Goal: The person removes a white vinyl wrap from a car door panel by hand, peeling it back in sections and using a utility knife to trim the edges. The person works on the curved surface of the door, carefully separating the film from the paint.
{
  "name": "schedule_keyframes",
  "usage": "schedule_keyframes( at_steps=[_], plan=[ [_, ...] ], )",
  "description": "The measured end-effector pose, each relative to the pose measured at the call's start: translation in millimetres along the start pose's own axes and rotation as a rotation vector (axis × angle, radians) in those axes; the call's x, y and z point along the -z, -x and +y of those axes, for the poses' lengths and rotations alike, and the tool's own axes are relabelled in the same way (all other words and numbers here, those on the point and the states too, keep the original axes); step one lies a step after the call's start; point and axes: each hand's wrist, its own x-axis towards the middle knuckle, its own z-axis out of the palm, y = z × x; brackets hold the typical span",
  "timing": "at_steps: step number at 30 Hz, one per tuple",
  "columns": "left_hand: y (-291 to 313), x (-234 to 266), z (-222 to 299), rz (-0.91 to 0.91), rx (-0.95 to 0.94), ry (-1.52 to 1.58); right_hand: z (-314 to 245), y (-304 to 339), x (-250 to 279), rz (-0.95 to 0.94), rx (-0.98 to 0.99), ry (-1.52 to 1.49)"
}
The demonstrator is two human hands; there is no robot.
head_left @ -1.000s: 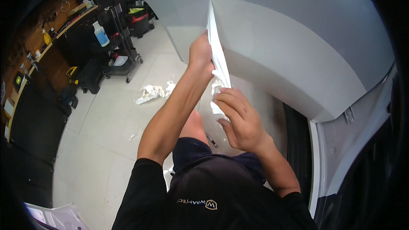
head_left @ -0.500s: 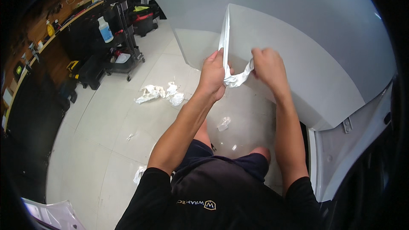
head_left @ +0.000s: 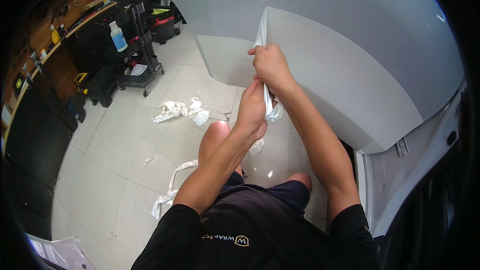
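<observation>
A strip of thin white film [head_left: 261, 32] hangs taut from the lower part of a grey car door [head_left: 310, 0], gathered into narrow folds. Its upper end meets the top corner of a paler grey area [head_left: 345, 77] on the panel. My left hand [head_left: 250, 107] is closed around the strip lower down, and its bunched end [head_left: 274, 114] pokes out beside the fingers. Just above it, my right hand [head_left: 272, 67] grips the same strip in a closed fist. My right fingers hide part of the film.
Crumpled white scraps [head_left: 171, 112] lie on the tiled floor at left, with another long scrap [head_left: 165, 200] by my left arm. A black wheeled cart [head_left: 142, 77] carrying a spray bottle [head_left: 118, 37] stands at far left, near a workbench [head_left: 75, 32]. The door's edge [head_left: 362, 185] is at right.
My right hand has moved left and up onto the strip above my left hand. My left hand has dropped slightly, and the loop of film between the hands has drawn in.
</observation>
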Motion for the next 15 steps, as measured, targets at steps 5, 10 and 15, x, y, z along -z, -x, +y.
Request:
schedule_keyframes(
  at_steps=[5, 10, 15],
  plan=[
    [15.2, 7.3, -10.3, -0.011, 0.020, -0.050, -19.4, 38.7, 3.4, 0.053, -0.188, -0.234],
    [27.8, 7.3, -15.8, -0.025, 0.063, -0.109, -17.3, 62.5, 6.9, 0.100, -0.228, -0.372],
    [38.7, 19.4, -10.7, -0.061, 0.148, -0.092, -22.4, 86.4, 4.5, 0.095, -0.300, -0.791]
  ],
)
